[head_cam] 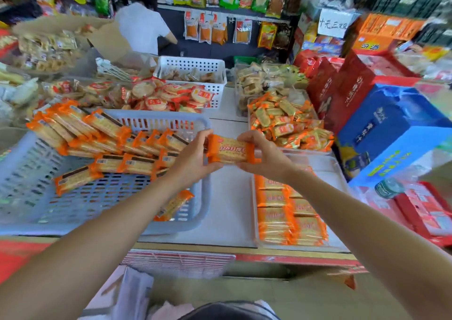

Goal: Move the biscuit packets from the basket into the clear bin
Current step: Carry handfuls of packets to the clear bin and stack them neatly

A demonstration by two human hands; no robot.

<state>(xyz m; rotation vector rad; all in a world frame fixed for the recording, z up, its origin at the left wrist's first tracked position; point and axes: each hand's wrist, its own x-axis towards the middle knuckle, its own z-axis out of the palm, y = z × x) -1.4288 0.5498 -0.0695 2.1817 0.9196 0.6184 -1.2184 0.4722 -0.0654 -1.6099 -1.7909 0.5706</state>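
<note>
An orange biscuit packet (228, 152) is held in the air between the basket and the clear bin. My left hand (193, 158) grips its left end and my right hand (265, 157) grips its right end. The grey-blue slotted basket (29, 173) stands at the left and holds several more orange packets (105, 133), piled mostly at its far side, with one (175, 204) near the front right corner. The clear bin (327, 168) stands at the right, with several packets stacked in its near half (288, 219). Its far half is bare.
A white basket (193, 66) and round cracker packs (171, 97) lie behind. A tray of small orange snacks (288, 121) sits beyond the bin. Blue (391, 133) and red boxes (342, 87) rise at the right. A person in white (141, 28) stands at the back.
</note>
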